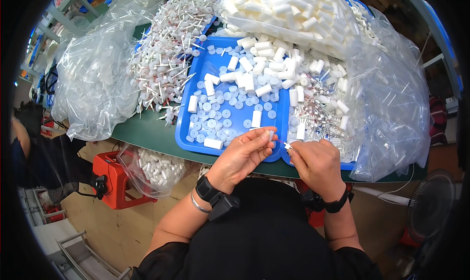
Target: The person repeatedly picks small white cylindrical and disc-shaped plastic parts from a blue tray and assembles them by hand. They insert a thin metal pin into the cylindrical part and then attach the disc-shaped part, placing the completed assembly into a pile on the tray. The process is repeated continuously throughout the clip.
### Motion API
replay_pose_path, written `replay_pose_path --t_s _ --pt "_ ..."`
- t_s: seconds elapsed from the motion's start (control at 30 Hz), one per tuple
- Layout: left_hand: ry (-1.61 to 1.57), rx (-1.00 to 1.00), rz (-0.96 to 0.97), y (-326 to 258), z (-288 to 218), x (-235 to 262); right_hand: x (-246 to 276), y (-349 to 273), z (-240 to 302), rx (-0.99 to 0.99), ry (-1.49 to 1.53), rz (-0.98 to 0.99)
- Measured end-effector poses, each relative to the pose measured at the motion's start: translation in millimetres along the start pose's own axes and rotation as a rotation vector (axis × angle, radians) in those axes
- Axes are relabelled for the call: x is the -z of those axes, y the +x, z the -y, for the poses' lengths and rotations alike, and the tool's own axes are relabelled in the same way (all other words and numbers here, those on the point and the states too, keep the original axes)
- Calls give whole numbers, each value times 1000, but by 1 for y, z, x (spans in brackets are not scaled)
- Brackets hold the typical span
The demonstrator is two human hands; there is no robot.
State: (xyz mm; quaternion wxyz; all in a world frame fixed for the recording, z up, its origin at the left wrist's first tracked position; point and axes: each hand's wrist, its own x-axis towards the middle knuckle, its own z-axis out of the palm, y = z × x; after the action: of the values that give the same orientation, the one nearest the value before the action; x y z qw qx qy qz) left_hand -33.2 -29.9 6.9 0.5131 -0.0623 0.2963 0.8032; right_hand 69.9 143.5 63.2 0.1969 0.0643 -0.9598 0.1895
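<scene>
Over the near edge of the blue tray [184, 118], my left hand [244, 153] pinches a small translucent disc [271, 135] between thumb and fingertips. Close by on the right, my right hand [317, 163] grips a small white connector [288, 146] with thumb and forefinger. A thin reddish wire runs from the connector toward the disc; whether it passes through the disc is too small to tell. In the tray lie many loose translucent discs [226, 113] and white foam cylinders [213, 143].
A heap of white sticks with discs [166, 50] rises at the left. Right of the tray lie wired connectors [318, 111]. Behind is a large bag of foam cylinders [293, 11]. Plastic bags [391, 99] flank the green table [147, 133]. A red stool [110, 179] and fan [431, 206] stand below.
</scene>
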Motion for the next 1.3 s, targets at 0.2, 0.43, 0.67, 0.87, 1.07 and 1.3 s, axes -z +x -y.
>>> replay_pose_path --t_s 0.2,0.43,0.67,0.87,1.07,1.3 --pt "4 80 53 0 9 -6 -7 1 1 24 22 -47" --pt "20 95 113 3 22 -1 -14 -7 7 -586 644 119" --pt "87 81 60 5 20 -7 -23 -13 1 -292 318 -24" --pt "95 -48 -38 2 6 -14 9 -27 -24 -413 245 -18" --pt "36 -6 -37 3 8 -13 21 -59 -77 -342 -404 82" --pt "50 -13 -66 2 11 -8 14 -59 -89 -233 -473 134"
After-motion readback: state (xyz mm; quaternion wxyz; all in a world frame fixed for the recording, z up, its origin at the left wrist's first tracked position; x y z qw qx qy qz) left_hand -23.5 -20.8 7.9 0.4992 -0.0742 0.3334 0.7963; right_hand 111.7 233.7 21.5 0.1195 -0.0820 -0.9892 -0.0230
